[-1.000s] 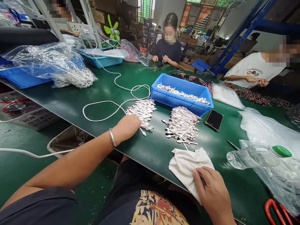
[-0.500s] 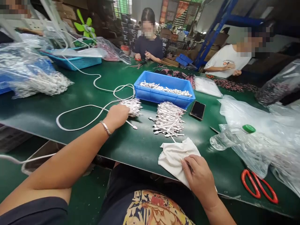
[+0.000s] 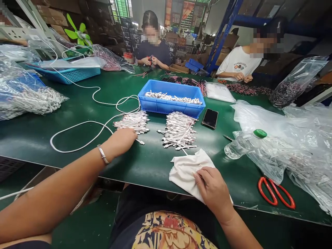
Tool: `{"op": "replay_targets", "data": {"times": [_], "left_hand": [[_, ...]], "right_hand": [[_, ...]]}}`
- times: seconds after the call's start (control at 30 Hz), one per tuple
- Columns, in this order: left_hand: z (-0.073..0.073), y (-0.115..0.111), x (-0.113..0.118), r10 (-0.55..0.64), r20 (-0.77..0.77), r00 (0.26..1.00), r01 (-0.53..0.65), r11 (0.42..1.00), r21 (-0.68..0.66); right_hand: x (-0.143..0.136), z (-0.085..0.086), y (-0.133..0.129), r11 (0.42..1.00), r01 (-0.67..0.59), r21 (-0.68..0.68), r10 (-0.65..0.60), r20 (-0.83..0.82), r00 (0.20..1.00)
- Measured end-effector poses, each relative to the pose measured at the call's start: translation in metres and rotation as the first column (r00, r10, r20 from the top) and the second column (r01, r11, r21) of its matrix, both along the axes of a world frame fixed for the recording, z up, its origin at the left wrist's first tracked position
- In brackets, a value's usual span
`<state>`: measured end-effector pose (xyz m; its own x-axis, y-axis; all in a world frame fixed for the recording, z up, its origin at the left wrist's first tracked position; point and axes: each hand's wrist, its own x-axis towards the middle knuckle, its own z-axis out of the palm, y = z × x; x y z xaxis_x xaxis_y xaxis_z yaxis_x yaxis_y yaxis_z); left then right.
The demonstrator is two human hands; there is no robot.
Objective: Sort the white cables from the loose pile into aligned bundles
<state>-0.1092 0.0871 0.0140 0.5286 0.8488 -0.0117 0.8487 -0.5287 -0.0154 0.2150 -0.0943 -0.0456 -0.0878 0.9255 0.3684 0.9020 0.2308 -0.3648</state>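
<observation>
My left hand (image 3: 121, 142) is low over the table with its fingers closed at a short white cable (image 3: 140, 141), whose connector end sticks out past the fingertips. The fingers hide the rest of that cable. Just beyond the hand is a pile of similar short white cables (image 3: 135, 120). A second, larger pile (image 3: 179, 129) sits to its right. At the table's front edge, my right hand (image 3: 214, 186) pinches a white cloth (image 3: 183, 169), which partly drapes over the edge. One thin white cable end (image 3: 184, 151) shows between the cloth and the larger pile.
Behind the piles stands a blue bin (image 3: 171, 105) with white cables inside. A phone (image 3: 210, 118), a bottle (image 3: 242, 145), red-handled scissors (image 3: 276, 192) and plastic bags (image 3: 261, 116) are on the right. A white cord (image 3: 77, 124) loops at left. Two people sit across the table.
My left hand has drawn back from the left pile toward the single cable in front of it, uncovering more of the pile. The right hand stays on the cloth. The view has shifted slightly.
</observation>
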Motion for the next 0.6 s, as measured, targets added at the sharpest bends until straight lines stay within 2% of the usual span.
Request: {"op": "replay_targets", "data": {"times": [0.13, 0.27, 0.43, 0.6], "left_hand": [[-0.010, 0.004, 0.004, -0.036, -0.156, 0.987, 0.054, 0.993, 0.108], [-0.017, 0.021, 0.003, 0.048, -0.168, 0.985, -0.018, 0.985, 0.172], [-0.022, 0.037, 0.006, 0.096, -0.145, 0.985, -0.063, 0.974, 0.220], [-0.017, 0.031, 0.029, 0.094, -0.083, 0.992, -0.074, 0.972, 0.225]], "right_hand": [[0.000, -0.002, 0.000, 1.000, -0.001, 0.017, 0.002, -0.008, 1.000], [0.001, -0.004, 0.000, 0.999, -0.002, 0.053, 0.004, -0.022, 1.000], [0.002, -0.002, 0.002, 0.999, -0.005, 0.034, 0.006, -0.015, 1.000], [0.006, -0.002, 0.008, 1.000, 0.005, 0.004, -0.006, 0.106, 0.994]]}}
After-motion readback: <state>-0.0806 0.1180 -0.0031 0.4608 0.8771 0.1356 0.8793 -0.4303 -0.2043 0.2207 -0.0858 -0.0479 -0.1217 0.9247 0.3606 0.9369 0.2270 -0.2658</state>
